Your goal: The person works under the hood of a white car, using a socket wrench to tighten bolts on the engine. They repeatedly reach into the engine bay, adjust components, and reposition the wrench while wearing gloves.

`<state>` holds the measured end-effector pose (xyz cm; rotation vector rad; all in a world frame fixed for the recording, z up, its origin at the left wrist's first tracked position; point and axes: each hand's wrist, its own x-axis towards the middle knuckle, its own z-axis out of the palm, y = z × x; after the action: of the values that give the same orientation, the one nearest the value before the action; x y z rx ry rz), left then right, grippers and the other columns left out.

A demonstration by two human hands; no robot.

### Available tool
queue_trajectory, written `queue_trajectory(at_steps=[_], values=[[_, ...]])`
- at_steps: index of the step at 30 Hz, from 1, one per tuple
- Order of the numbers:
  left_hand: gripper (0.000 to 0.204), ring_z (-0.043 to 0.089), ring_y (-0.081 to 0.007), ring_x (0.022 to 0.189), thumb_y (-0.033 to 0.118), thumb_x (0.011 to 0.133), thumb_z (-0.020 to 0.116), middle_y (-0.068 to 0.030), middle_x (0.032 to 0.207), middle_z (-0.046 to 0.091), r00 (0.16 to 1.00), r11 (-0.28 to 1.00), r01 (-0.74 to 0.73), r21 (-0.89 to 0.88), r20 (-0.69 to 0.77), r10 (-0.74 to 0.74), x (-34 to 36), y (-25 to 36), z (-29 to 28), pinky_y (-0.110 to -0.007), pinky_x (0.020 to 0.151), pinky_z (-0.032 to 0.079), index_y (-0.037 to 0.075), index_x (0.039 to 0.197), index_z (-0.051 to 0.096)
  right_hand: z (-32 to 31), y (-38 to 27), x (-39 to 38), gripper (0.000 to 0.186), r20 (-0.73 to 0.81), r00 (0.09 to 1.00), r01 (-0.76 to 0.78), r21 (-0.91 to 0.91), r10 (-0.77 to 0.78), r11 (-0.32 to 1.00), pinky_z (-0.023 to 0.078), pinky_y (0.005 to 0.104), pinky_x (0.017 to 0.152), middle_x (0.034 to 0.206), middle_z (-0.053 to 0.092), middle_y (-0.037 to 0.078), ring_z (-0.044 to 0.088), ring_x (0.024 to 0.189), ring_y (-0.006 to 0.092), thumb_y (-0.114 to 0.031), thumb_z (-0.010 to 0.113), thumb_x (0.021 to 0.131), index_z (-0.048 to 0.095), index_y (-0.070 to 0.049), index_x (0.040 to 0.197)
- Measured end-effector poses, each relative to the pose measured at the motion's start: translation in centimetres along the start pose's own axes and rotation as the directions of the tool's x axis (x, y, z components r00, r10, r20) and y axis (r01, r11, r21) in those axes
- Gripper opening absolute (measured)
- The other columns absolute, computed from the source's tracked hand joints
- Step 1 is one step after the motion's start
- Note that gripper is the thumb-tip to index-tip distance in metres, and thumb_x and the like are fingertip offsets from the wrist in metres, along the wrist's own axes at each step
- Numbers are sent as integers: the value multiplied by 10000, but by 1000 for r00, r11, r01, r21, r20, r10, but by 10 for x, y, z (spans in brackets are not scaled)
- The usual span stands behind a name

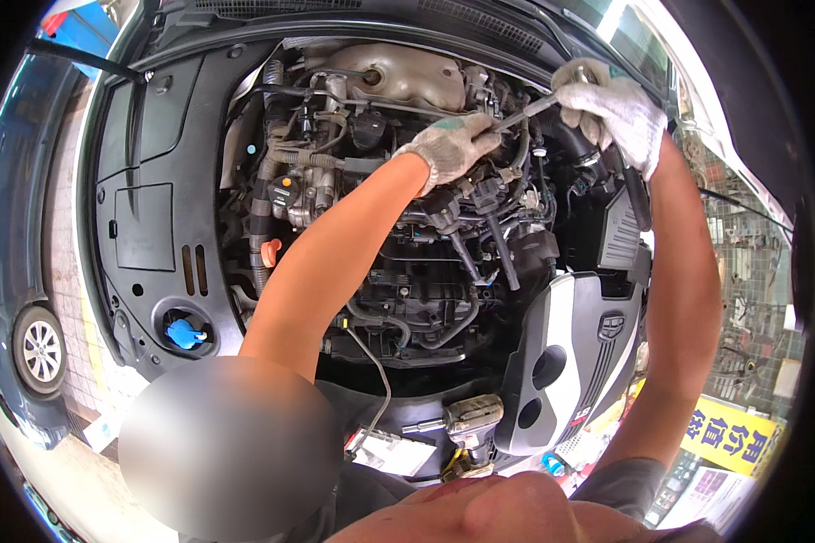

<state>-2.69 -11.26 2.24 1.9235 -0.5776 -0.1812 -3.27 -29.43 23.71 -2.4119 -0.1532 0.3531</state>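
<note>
The metal bar tool (538,108) lies between the two gloved hands, above the right half of the exposed engine (407,294). The left hand (453,149) appears to pinch the inner end of the tool between thumb and fingers; the right hand (607,100) is curled around the outer end. Whether the tool engages a fastener cannot be determined. Judged from the present layout, disassembly is partly complete: the engine cover (570,362) is off and rests below the right hand, alongside the right forearm. Two black long-stemmed parts, a nearer-left stem (466,260) and a nearer-right stem (502,249), lie across the engine below the left hand and appear to be detached. The beige heat shield (412,77), above and left of the left hand, is in place. The power driver (474,418), well below both hands, is laid aside. Outstanding, as far as can be judged: the operation at the bar tool is unfinished, and the loose parts and cover are not refitted.
</note>
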Motion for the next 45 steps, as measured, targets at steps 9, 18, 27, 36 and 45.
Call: queue_trajectory(at_steps=[9, 18, 27, 36, 45], values=[[400, 650, -276, 830, 454, 1038, 592, -134, 886, 659, 996, 999, -8, 49, -87, 13, 4, -6, 12, -403, 794, 507, 101, 1207, 673, -7, -11, 8, 317, 124, 992, 53, -260, -21, 964, 456, 252, 527, 690, 617, -3, 570, 581, 88, -315, 735, 873, 669, -99, 1096], [418, 728, -208, 875, 407, 1046, 566, -119, 1056, 723, 994, 985, 111, 130, -24, -109, 13, -29, 27, -359, 624, 590, 55, 1252, 657, 24, -4, 34, 475, 86, 996, 42, -774, 39, 632, 539, 492, 949, 1241, 681, 165, 681, 1089, 372, -22, 518, 927, 534, -191, 1370], [537, 595, -404, 1246, 500, 1036, 514, -234, 1262, 678, 945, 911, 324, 255, -47, -323, 13, -9, 21, -479, 1038, 458, 67, 1332, 630, 68, 23, 67, 350, 34, 993, -56, -728, 117, 683, 570, 500, 818, 1146, 704, 240, 701, 957, 433, -89, 502, 933, 572, -43, 1272], [424, 607, -348, 1258, 373, 1072, 496, -174, 1322, 654, 985, 860, 142, 490, 13, -170, 12, -8, 27, -438, 1061, 483, 92, 1357, 635, 46, 69, 51, 301, 159, 983, -166, 520, 95, 838, 393, 314, 435, 701, 614, 61, 531, 510, 167, -283, 611, 1034, 691, -53, 857], [518, 618, -292, 1245, 99, 967, 632, -90, 1354, 600, 993, 676, -106, 729, 112, 35, 21, -53, 41, -370, 1047, 526, 192, 1471, 558, 48, 60, 27, 202, -9, 991, -110, 476, 130, 873, 427, 288, 431, 699, 653, 16, 538, 491, 132, -258, 609, 997, 756, -121, 1023]])
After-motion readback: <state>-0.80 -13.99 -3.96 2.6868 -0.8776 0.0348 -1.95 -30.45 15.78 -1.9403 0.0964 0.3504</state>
